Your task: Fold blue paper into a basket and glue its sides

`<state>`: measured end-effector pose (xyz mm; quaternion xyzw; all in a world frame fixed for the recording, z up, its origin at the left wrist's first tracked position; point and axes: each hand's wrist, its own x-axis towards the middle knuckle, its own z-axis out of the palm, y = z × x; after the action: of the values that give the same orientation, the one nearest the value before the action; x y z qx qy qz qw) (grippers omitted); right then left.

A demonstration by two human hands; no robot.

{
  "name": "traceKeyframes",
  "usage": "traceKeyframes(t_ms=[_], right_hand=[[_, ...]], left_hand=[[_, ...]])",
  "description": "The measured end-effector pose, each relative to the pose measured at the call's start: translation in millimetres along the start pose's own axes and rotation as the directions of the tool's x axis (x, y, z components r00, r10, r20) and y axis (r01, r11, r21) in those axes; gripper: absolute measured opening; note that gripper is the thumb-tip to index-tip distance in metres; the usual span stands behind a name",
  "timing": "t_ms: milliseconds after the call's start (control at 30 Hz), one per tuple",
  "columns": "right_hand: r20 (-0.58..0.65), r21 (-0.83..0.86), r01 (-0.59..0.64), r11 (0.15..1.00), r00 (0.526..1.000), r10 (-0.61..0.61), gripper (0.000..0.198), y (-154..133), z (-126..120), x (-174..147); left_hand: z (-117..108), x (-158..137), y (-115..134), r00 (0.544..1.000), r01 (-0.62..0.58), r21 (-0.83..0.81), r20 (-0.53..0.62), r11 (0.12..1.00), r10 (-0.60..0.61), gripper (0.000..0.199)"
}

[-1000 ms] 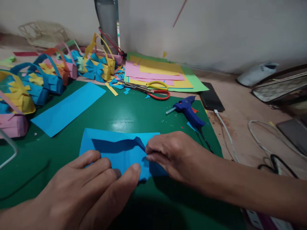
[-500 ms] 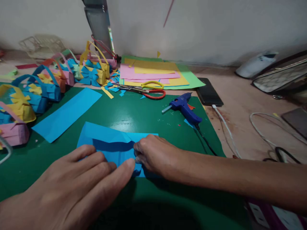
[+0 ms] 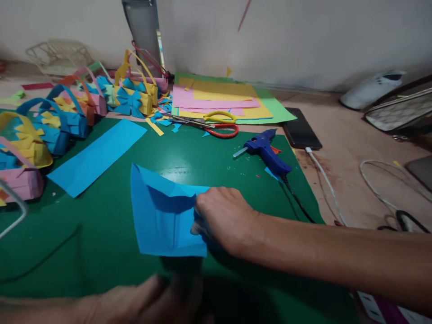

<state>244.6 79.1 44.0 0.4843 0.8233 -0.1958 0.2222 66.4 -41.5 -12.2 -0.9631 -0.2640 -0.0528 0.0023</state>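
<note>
Near the front of the green mat [image 3: 209, 157] sits a piece of blue paper [image 3: 168, 225], partly folded into a shallow open shape. Its left end and far edge are raised, with a sharp peak at the far left corner, and a dark shadow falls inside below the far flap. Creases run across its middle towards the near edge, which is almost straight.

At its right end, the right hand [image 3: 226, 216] has its fingers curled in and drawn close together, gripping the paper. The left hand [image 3: 148, 301] is low in the view, blurred and apart from the paper on the near side; how far its fingers are open, and whether they hold anything, I cannot tell.

Beyond the paper, to the left, a flat blue strip [image 3: 97, 157] lies at a slant. Blue glue gun [image 3: 266, 153] to the right; scissors [image 3: 199, 123] with yellow and red handles farther back, just in front of stacked coloured sheets [image 3: 209, 104]. Small paper baskets with handles [image 3: 146, 102] line the left, and a black phone [image 3: 302, 128] lies by the mat's right edge.
</note>
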Motion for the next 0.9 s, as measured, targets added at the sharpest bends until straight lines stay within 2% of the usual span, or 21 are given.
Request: traceKeyframes(t_ms=[33, 67, 100, 167, 233, 300, 367, 433, 533, 900], right_hand=[[0.000, -0.002, -0.014, 1.000, 1.000, 0.014, 0.015, -0.5, -1.2, 0.1], [-0.004, -0.005, -0.027, 1.000, 1.000, 0.027, 0.016, -1.2, -2.5, 0.3], [-0.012, -0.011, -0.034, 0.999, 0.999, 0.034, 0.016, -1.8, -3.7, 0.5], [-0.016, -0.017, -0.034, 0.999, 0.999, 0.033, 0.017, -2.8, -5.6, 0.8], [-0.008, -0.014, -0.035, 0.999, 0.999, 0.035, 0.017, -3.2, -6.7, 1.0], [0.006, -0.005, -0.048, 0.999, 0.999, 0.048, 0.016, -3.5, -7.1, 0.6], [0.013, -0.003, -0.061, 0.998, 0.998, 0.061, 0.016, -4.4, -7.4, -0.3], [0.013, -0.025, -0.052, 0.998, 0.999, 0.053, 0.014, -6.7, -8.2, -1.5], [0.003, -0.095, -0.019, 0.995, 1.000, 0.020, 0.011, -12.2, -10.5, -2.5], [0.011, -0.132, -0.001, 0.991, 1.000, 0.002, 0.016, -20.4, -10.5, 3.3]], left_hand=[[1.5, 5.5, 0.0, 0.993, -0.077, 0.031, -0.084, 0.997, 0.079, 0.045], [2.9, 10.7, 0.4, 0.986, -0.096, 0.065, -0.128, 0.993, 0.104, 0.046], [4.4, 15.3, 1.4, 0.998, -0.012, 0.087, -0.066, 0.996, 0.018, 0.045], [7.3, 22.2, 5.3, 0.985, 0.113, 0.103, -0.142, 0.988, -0.098, 0.047], [10.1, 26.1, 11.2, 0.976, 0.130, 0.106, -0.190, 0.986, -0.108, 0.055], [11.3, 28.3, 17.6, 0.981, 0.155, 0.100, -0.135, 0.983, -0.141, 0.060], [10.0, 30.2, 22.8, 0.986, 0.166, 0.087, -0.032, 0.982, -0.164, 0.065], [6.6, 32.3, 25.8, 0.985, 0.156, 0.074, 0.059, 0.985, -0.160, 0.069], [0.8, 35.3, 26.5, 0.982, 0.123, 0.056, 0.136, 0.991, -0.130, 0.072], [2.6, 32.5, 23.6, 0.987, 0.072, 0.036, 0.144, 0.997, -0.076, 0.069]])
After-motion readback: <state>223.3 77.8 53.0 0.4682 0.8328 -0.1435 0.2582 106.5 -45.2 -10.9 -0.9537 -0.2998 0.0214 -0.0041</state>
